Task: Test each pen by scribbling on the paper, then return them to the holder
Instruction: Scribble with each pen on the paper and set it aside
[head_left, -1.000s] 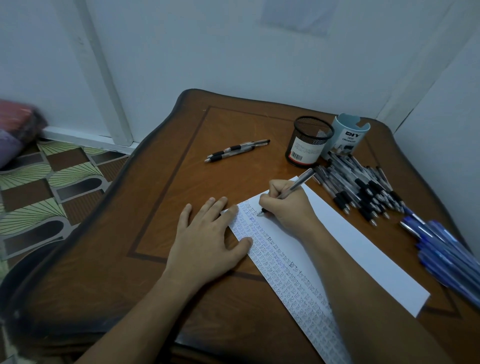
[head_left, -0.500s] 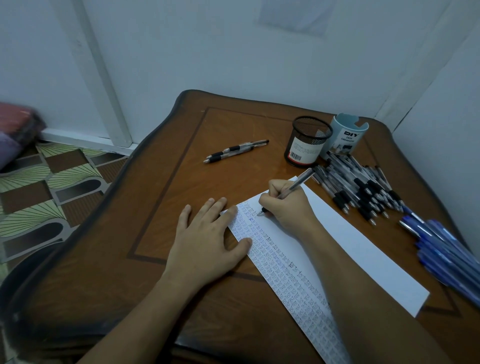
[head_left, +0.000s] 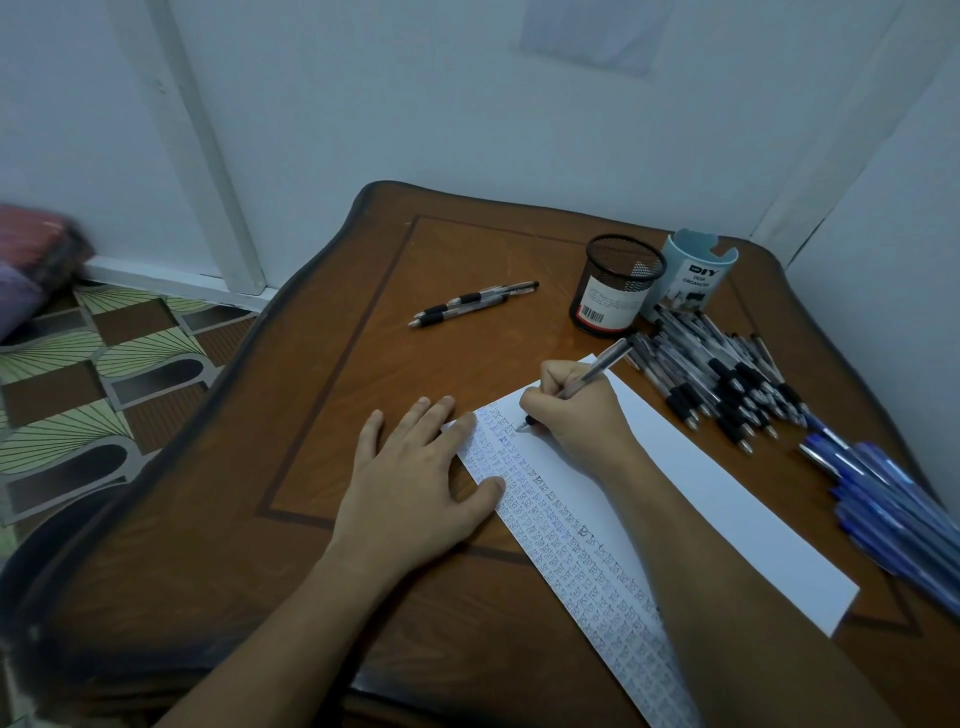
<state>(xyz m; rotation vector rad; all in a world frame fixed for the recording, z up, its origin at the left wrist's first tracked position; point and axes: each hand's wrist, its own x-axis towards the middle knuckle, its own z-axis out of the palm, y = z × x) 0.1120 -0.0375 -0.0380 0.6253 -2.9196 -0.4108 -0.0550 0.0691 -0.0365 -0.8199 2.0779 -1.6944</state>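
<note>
My right hand (head_left: 569, 415) grips a clear pen (head_left: 597, 371) with its tip on the white paper (head_left: 727, 514), near the sheet's far left corner. The left part of the paper is filled with rows of small scribbles. My left hand (head_left: 415, 478) lies flat, fingers spread, pressing the paper's left edge onto the table. A black mesh pen holder (head_left: 615, 283) stands behind the paper, with a light blue organiser cup (head_left: 693, 275) beside it.
A heap of black-grip pens (head_left: 722, 379) lies right of the paper, and a bunch of blue pens (head_left: 898, 499) sits at the right table edge. Two pens (head_left: 472, 304) lie apart at the table's middle back. Walls close in behind and right; patterned floor at left.
The pen tip has shifted slightly on the paper as my right hand writes. My left hand has stayed in place.
</note>
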